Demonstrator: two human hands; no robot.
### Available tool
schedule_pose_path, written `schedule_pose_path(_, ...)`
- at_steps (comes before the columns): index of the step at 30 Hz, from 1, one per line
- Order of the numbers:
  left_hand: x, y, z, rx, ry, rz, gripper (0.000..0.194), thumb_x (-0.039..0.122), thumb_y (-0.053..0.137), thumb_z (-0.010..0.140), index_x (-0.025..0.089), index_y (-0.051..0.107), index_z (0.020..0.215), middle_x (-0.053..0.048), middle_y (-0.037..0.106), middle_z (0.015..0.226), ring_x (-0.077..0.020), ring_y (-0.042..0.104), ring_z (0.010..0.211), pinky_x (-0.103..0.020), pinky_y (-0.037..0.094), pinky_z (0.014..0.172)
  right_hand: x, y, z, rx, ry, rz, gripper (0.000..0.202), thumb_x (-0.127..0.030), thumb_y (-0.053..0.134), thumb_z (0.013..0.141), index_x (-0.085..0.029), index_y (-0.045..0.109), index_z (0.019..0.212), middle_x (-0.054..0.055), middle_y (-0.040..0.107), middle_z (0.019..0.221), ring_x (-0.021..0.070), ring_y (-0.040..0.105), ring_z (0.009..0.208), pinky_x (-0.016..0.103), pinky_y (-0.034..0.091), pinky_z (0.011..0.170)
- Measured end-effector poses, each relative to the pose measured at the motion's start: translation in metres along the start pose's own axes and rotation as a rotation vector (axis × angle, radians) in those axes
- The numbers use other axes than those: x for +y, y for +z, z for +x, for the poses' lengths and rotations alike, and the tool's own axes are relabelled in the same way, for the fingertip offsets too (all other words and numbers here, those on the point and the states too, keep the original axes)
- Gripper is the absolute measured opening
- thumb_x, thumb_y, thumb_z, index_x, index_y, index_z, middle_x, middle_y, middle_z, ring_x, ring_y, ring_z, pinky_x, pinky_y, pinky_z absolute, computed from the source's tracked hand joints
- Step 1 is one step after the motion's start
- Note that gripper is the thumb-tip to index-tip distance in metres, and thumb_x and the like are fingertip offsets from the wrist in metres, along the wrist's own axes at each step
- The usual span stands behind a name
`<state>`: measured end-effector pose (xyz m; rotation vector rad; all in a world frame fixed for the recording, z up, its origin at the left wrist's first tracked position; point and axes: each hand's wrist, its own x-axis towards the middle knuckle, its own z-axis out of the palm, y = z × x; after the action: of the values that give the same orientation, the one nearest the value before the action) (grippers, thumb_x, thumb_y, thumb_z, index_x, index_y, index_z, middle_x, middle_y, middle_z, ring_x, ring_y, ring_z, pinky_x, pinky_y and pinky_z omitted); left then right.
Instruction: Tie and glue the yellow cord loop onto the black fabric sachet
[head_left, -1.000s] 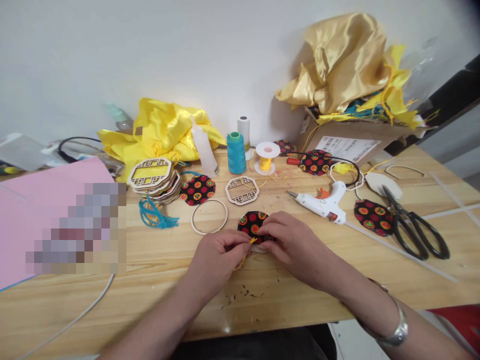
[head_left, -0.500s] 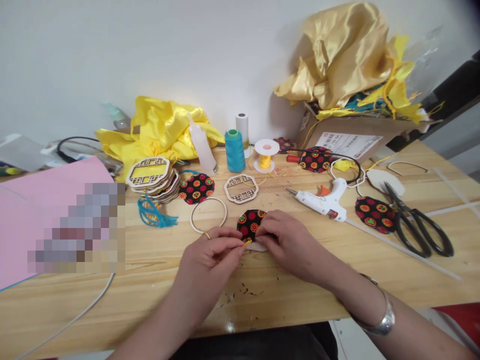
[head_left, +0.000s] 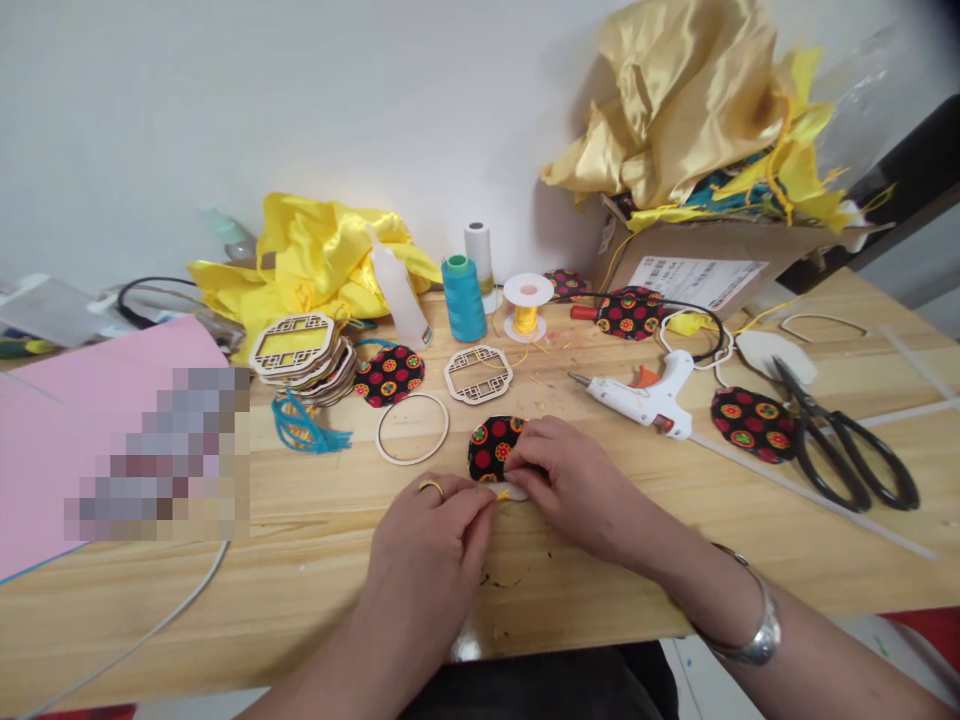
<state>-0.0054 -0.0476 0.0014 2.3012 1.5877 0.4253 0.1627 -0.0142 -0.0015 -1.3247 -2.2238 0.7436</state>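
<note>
A black fabric piece with red and orange flowers (head_left: 493, 447) lies near the table's front, a pale backing showing along its lower edge. My right hand (head_left: 574, 480) pinches its lower right edge. At its lower left, my left hand (head_left: 435, 530), with a ring, has thumb and forefinger pressed on a small yellow cord (head_left: 503, 495). Behind them are a round wooden ring (head_left: 412, 429) and a lattice wooden frame (head_left: 478, 375). A white glue gun (head_left: 645, 395) rests to the right of my right hand.
Black-handled scissors (head_left: 847, 440) lie at right near another flowered piece (head_left: 752, 424). Stacked wooden frames (head_left: 296, 350) and a blue tassel (head_left: 307, 423) are at left. Blue thread (head_left: 464, 300) and a yellow cord spool (head_left: 527, 308) stand behind. A cardboard box (head_left: 675, 262) holds fabric.
My left hand has turned and lowered, its fingers now flatter over the yellow cord. My right hand still pinches the fabric piece. The view has shifted slightly.
</note>
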Motion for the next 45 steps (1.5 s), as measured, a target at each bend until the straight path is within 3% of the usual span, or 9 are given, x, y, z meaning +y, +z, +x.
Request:
schedule_pose_path(24, 0.024, -0.003, 0.012, -0.097, -0.054, 0.339, 0.02, 0.017, 0.043, 0.079, 0.019, 0.06, 0.069, -0.006, 0.063, 0.066, -0.0239, 0.058, 0.072, -0.036, 0.041, 0.067, 0.0, -0.003, -0.005, -0.031, -0.011, 0.028, 0.01, -0.011, 0.053, 0.081, -0.015, 0.06, 0.074, 0.004, 0.057, 0.08, 0.0149, 0.048, 0.08, 0.028, 0.04, 0.073)
schedule_pose_path(45, 0.027, -0.002, 0.015, -0.111, -0.07, 0.356, 0.02, 0.018, 0.041, 0.078, 0.02, 0.058, 0.068, -0.005, 0.061, 0.063, -0.0239, 0.058, 0.069, -0.034, 0.038, 0.061, 0.002, -0.005, -0.008, -0.046, -0.033, 0.073, 0.012, -0.009, 0.054, 0.079, -0.017, 0.062, 0.079, 0.003, 0.058, 0.082, 0.0147, 0.049, 0.081, 0.029, 0.041, 0.074)
